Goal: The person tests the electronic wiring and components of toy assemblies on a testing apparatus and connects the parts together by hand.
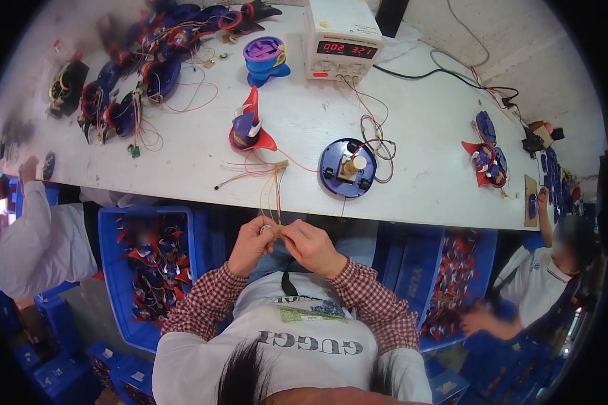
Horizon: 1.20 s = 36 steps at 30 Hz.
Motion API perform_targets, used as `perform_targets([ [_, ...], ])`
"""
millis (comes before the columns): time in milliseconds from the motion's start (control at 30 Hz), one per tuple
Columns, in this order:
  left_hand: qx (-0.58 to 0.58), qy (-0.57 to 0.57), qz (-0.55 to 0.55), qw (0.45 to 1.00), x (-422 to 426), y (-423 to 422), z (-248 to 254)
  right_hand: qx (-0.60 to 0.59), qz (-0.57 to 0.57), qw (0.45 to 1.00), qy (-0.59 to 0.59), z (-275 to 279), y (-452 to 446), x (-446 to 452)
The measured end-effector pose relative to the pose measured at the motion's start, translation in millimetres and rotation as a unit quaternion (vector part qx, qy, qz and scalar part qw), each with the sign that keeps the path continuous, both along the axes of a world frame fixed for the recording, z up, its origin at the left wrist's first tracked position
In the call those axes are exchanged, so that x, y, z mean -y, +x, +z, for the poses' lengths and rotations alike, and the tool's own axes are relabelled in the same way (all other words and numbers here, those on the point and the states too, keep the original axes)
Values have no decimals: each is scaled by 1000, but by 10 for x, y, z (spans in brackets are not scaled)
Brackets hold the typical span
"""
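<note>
My left hand (251, 244) and my right hand (311, 248) meet in front of my chest, just off the table's front edge. Both have their fingers pinched on a small tan part (277, 231) at the lower end of thin wires (277, 194). The wires run up over the edge to a small tan board (281, 164) lying on the table. From there, thin wires lead to a red and purple figure (246, 129). Right of it lies a round dark blue base (348, 168) with a cream knob, wired to the power supply (342, 42).
Wired purple parts (161, 79) crowd the table's left back. A blue and purple container (263, 59) stands near the supply. Red and blue assemblies (488, 162) lie at the right. Blue bins (108, 263) with parts flank me. A co-worker (544, 277) sits right, another person (44, 236) left.
</note>
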<state>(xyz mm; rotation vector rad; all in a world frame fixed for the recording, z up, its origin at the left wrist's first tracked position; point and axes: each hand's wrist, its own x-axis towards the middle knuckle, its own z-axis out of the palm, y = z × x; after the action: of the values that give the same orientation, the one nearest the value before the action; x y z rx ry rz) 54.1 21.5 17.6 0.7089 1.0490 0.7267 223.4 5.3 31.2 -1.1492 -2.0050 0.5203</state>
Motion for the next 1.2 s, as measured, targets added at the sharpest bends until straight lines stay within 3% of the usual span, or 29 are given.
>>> perform_targets([
  [300,-1,-20,-36,999,18,-70,-108,28,5,1000,-3,4,16,17],
  [367,-194,237,-18,952,46,-48,-27,-16,-17,1000,-10,124,94,14],
  [433,-366,470,2,803,81,-33,86,-60,-38,997,-17,266,219,24],
  [533,-420,496,1,760,67,-37,298,-71,-188,980,-4,418,609,53],
  [600,-330,559,-49,759,-155,126,429,-86,-235,968,6,558,747,-134],
  [667,-282,582,-98,756,-433,454,524,-103,-230,967,-34,634,803,-317],
  [767,-302,619,-129,714,-814,900,289,-59,-221,973,-12,559,829,-542],
  [1100,-358,582,-152,714,-1025,1201,-32,81,-162,978,103,405,831,-650],
  [1200,-355,579,-145,720,-1037,1289,86,15,-127,981,145,552,967,-468],
])
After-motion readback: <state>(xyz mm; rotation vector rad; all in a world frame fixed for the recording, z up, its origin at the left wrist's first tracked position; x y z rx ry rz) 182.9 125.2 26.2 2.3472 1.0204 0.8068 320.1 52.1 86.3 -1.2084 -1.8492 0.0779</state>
